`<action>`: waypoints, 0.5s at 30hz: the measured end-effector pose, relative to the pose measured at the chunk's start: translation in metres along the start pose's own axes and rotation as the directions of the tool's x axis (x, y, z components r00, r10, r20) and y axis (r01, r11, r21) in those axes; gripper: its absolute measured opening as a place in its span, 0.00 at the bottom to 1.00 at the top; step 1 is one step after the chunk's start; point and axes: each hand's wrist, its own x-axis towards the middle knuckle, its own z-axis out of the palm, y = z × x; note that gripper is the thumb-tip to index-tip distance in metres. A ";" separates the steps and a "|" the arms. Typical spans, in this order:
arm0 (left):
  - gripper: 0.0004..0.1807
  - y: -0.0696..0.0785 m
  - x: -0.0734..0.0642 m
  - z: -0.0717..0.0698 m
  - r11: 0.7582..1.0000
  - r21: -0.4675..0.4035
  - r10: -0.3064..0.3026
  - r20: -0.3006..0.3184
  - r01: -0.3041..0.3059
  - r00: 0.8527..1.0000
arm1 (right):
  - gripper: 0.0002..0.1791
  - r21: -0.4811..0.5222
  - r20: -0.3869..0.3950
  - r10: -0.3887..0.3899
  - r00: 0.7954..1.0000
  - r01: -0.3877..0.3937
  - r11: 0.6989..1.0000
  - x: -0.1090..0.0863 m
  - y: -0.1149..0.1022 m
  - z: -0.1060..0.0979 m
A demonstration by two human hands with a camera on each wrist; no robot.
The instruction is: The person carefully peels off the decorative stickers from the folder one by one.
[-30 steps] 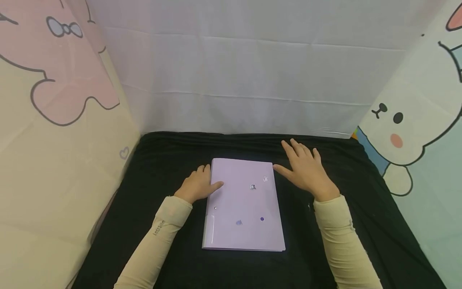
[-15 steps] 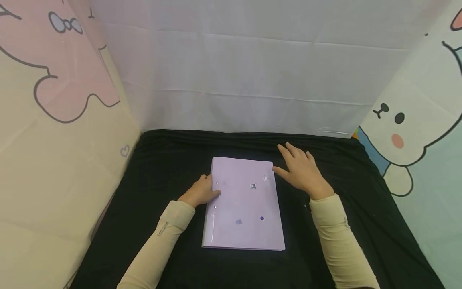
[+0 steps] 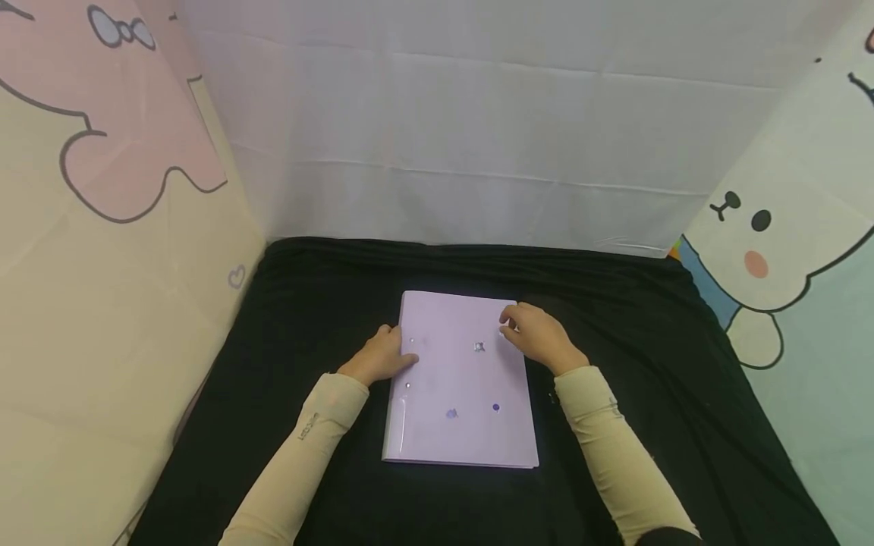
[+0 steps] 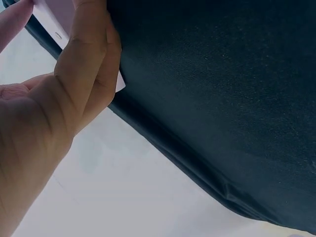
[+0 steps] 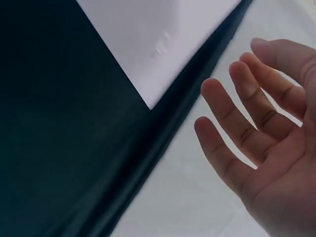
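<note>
Had the lilac file folder (image 3: 457,379) closed and flat near the middle of the black cloth (image 3: 307,296), short edge toward the body. Gripped its left edge with the left hand (image 3: 378,356), thumb laid over the cover and the other fingers bent, close together, along the outer side; could not tell how far under the fingertips reached. Held the right hand (image 3: 539,334) above the upper right corner, fingers loosely bent and spaced apart, leaving a gap between thumb and index finger; showed as clear of the cover in the right wrist view.

Noted on the cover a silver sticker (image 3: 479,346) right of centre, a purple dot (image 3: 496,407) below it, a pale purple sticker (image 3: 451,413) further left, and two small round studs (image 3: 407,384) near the gripped edge. Caught a shiny mark (image 5: 161,44) close to the corner, too blurred to make out. Wore cream sleeves (image 3: 328,417) on both arms, lettering on the left one. Faced a creased white backdrop (image 3: 444,136) beyond the cloth, between a pink cartoon figure (image 3: 150,114) at left and a white cartoon animal (image 3: 785,227) at right.
</note>
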 end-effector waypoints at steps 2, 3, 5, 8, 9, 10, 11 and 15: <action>0.37 0.000 0.000 0.000 1.000 -0.003 -0.004 0.002 0.004 1.000 | 0.09 -0.004 0.020 -0.013 1.000 0.013 1.000 0.003 0.000 0.009; 0.38 -0.001 0.001 0.000 1.000 -0.005 -0.005 0.001 0.005 1.000 | 0.09 -0.006 0.031 -0.016 0.999 0.016 1.000 0.005 0.000 0.013; 0.37 -0.001 0.002 0.000 1.000 -0.008 -0.004 -0.003 0.004 1.000 | 0.10 -0.009 0.053 -0.018 0.998 0.018 1.000 0.007 -0.001 0.021; 0.38 -0.003 0.003 0.002 1.000 -0.011 -0.002 -0.004 0.002 1.000 | 0.10 -0.004 0.078 -0.007 0.997 0.007 1.000 0.009 -0.002 0.031; 0.38 -0.003 0.003 0.003 1.000 -0.013 -0.001 -0.005 0.001 1.000 | 0.10 -0.005 0.086 -0.005 0.996 0.006 1.000 0.010 -0.002 0.033; 0.38 -0.003 0.004 0.003 1.000 -0.012 0.001 -0.005 -0.001 1.000 | 0.09 -0.006 0.093 -0.008 0.996 0.008 1.000 0.010 -0.002 0.035; 0.38 -0.003 0.004 0.004 1.000 -0.012 0.002 -0.006 -0.002 1.000 | 0.09 -0.006 0.098 -0.012 0.995 0.013 1.000 0.011 -0.003 0.037; 0.38 -0.004 0.003 0.003 1.000 -0.007 0.004 -0.015 -0.004 1.000 | 0.05 -0.019 0.098 -0.035 0.995 0.037 0.999 0.013 -0.005 0.043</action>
